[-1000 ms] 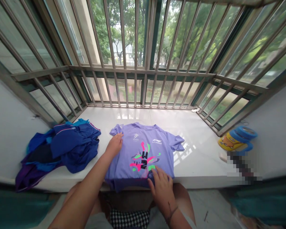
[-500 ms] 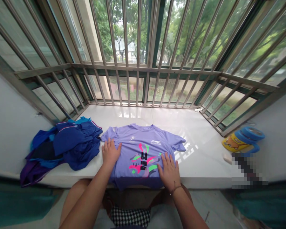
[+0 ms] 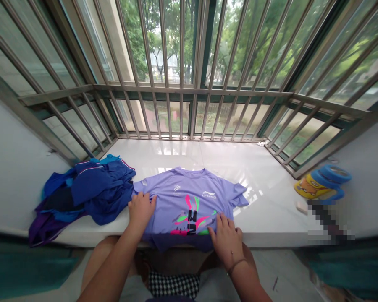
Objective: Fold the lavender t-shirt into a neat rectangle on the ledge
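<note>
Our left hand (image 3: 141, 209) rests at the left side of the purple T-shirt (image 3: 168, 205), just below a sleeve (image 3: 141, 184), and our right hand (image 3: 228, 235) at its lower right; whether either grip is pinching cloth, we cannot tell. Since a moment ago, the shirt has slid towards us: midway along the front edge of the windowsill (image 3: 271, 214), more of its bright print (image 3: 192, 220) droops over. For our work, we judge, that leaves less cloth supported flat.
</note>
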Available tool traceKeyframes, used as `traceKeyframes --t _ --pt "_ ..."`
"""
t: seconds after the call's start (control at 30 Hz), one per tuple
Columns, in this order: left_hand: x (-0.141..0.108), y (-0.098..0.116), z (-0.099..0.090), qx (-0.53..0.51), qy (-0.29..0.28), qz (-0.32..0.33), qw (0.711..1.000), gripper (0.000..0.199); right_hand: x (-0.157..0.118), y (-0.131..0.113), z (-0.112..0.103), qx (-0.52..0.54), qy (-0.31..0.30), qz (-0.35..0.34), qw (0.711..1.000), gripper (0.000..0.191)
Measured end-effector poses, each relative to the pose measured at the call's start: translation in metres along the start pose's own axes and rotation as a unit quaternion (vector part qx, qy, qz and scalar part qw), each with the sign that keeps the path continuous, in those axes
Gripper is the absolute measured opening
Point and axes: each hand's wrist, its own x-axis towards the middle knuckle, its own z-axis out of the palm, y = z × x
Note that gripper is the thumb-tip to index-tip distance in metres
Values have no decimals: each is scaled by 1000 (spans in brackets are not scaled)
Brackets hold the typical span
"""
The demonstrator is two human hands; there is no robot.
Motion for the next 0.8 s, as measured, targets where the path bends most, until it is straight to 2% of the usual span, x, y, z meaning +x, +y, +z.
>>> traceKeyframes --t 0.07,0.13,0.2,0.27,0.37,0.43,0.53,0.63,0.73,0.8 --pt "-4 2 -1 -6 22 21 1000 48 1 4 -11 7 21 -12 1000 41" --pt "-1 8 1 -41 44 68 996 44 15 14 -24 15 51 -18 998 41" --pt "7 18 7 -77 45 128 988 42 41 28 -32 19 74 -16 997 38" --pt "16 31 15 -94 22 162 982 45 72 46 -36 20 76 -10 997 40" --pt "26 45 29 -94 -18 148 984 51 116 70 -33 13 58 7 998 47" --pt "28 49 37 -91 -27 135 986 54 134 83 -29 -1 41 33 999 49" --pt "27 45 47 -90 -22 133 987 60 143 104 -24 -23 16 78 997 48" --pt "25 41 52 -85 -23 137 987 62 137 128 -21 -16 -11 108 994 42" --pt "24 40 53 -82 -20 140 987 63 129 153 -22 33 -45 124 991 40" --pt "24 40 54 -85 -17 140 986 63 126 164 -25 80 -37 111 990 38"
